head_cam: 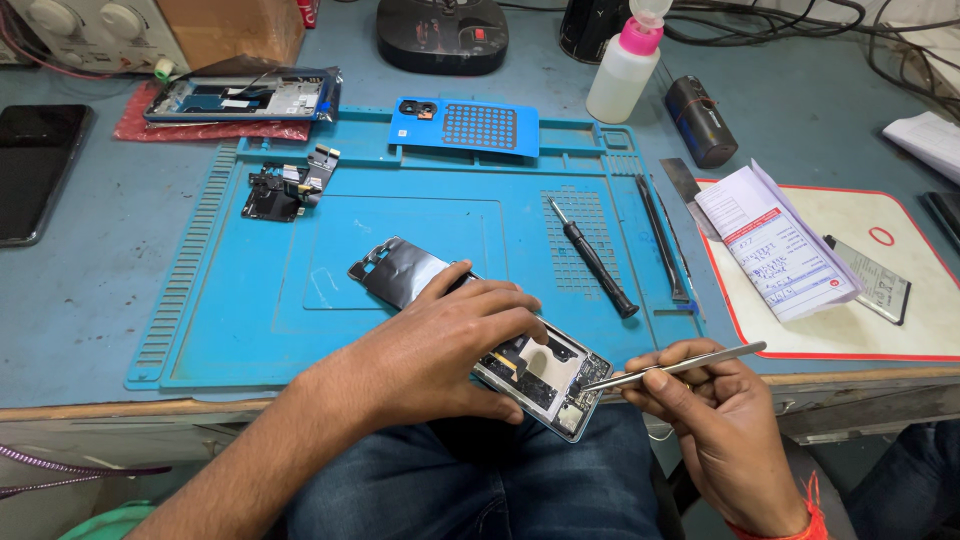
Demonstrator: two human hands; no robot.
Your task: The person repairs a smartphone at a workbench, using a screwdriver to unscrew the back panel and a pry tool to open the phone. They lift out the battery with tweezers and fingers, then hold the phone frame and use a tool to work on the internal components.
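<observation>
An opened phone (540, 378) lies diagonally on the blue work mat (250, 300), its lower end hanging over the table's front edge and its inner boards bare. My left hand (455, 340) presses down on the phone's middle and grips its sides. My right hand (715, 420) pinches metal tweezers (672, 368), whose tip touches the phone's lower corner. A dark film (400, 270) covers the phone's far end.
On the mat lie a black screwdriver (595, 258), thin pry tools (662, 240), a small circuit part (285, 188) and a blue back cover (470, 126). Around it are a pink-capped bottle (625, 68), a black cylinder (702, 122), paper slips (775, 245), a battery (875, 280) and a dark phone (35, 165).
</observation>
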